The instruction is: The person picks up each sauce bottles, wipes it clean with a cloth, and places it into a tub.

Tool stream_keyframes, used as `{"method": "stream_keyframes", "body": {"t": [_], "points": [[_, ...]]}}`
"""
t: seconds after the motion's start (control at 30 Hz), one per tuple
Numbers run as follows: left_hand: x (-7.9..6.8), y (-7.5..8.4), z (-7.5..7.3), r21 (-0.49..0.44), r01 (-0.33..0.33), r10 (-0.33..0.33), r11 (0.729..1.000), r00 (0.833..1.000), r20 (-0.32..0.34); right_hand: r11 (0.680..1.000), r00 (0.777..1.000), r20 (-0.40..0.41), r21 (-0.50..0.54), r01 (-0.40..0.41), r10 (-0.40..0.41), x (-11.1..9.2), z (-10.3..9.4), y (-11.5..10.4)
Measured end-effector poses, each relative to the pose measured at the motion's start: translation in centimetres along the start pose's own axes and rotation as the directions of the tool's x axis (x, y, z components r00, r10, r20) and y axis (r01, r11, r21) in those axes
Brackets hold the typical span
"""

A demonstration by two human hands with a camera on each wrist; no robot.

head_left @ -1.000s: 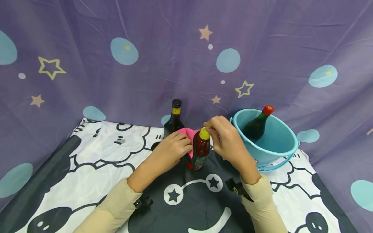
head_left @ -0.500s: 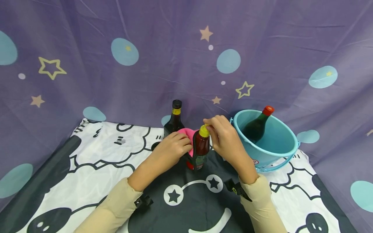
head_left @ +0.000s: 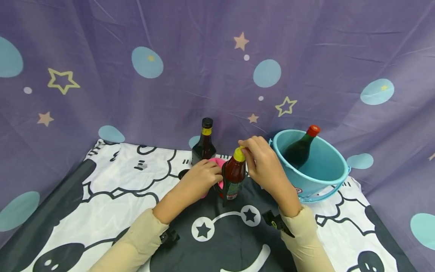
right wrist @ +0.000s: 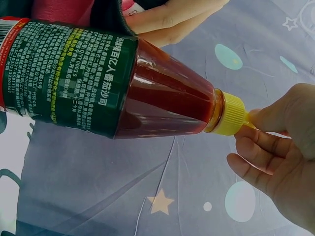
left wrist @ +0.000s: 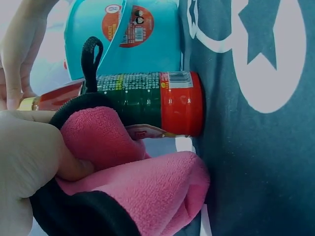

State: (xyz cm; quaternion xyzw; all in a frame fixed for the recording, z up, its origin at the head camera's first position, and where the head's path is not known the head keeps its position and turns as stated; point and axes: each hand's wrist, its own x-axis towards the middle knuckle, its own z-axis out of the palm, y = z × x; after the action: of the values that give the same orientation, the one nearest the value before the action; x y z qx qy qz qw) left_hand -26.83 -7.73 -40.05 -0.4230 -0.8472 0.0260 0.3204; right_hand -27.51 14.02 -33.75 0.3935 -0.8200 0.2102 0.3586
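Note:
A ketchup bottle (head_left: 234,172) with a yellow nozzle cap (right wrist: 231,114) stands on the dark patch of the printed cloth, leaning slightly. My right hand (head_left: 264,162) pinches the tip of that cap between thumb and fingers. Bunched in my left hand (head_left: 201,175) is a pink cleaning cloth (left wrist: 142,182) with black edging and a hanging loop (left wrist: 90,64). It lies up against the bottle's side, over part of the green label (right wrist: 74,73). The left fingertips are partly hidden in the folds.
Just behind the left hand stands a dark sauce bottle (head_left: 204,147) with a black cap. On the right is a light blue bucket (head_left: 326,166), a green bottle with a red cap (head_left: 299,149) leaning inside. A purple patterned curtain (head_left: 190,75) hangs at the back.
My left hand and the pink cloth have slid a little down the ketchup bottle. The bottle leans slightly more, while my right hand keeps its pinch on the cap.

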Motion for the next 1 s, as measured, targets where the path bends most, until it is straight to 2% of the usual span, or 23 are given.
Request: {"method": "stream_keyframes", "body": {"t": [0.23, 0.43, 0.77, 1.0], "points": [[-0.1, 0.1, 0.7, 0.012, 0.001, -0.001, 1.000, 1.000, 0.009, 1.000, 1.000, 0.004, -0.004, -0.002, 0.002, 0.0, 0.0, 0.1], [-0.1, 0.4, 1.0, -0.005, 0.021, -0.020, 1.000, 0.996, 0.082, 1.000, 1.000, 0.008, -0.002, -0.014, 0.014, 0.0, -0.1, 0.0], [-0.4, 1.0, 1.6, -0.058, 0.093, -0.079, 0.994, 0.975, 0.207, 1.000, 1.000, 0.018, -0.008, -0.024, 0.024, -0.1, 0.0, -0.1], [-0.5, 0.9, 1.5, -0.127, 0.140, -0.106, 0.982, 0.963, 0.246, 1.000, 0.999, 0.026, -0.006, -0.027, 0.028, -0.1, -0.1, -0.1]]}}
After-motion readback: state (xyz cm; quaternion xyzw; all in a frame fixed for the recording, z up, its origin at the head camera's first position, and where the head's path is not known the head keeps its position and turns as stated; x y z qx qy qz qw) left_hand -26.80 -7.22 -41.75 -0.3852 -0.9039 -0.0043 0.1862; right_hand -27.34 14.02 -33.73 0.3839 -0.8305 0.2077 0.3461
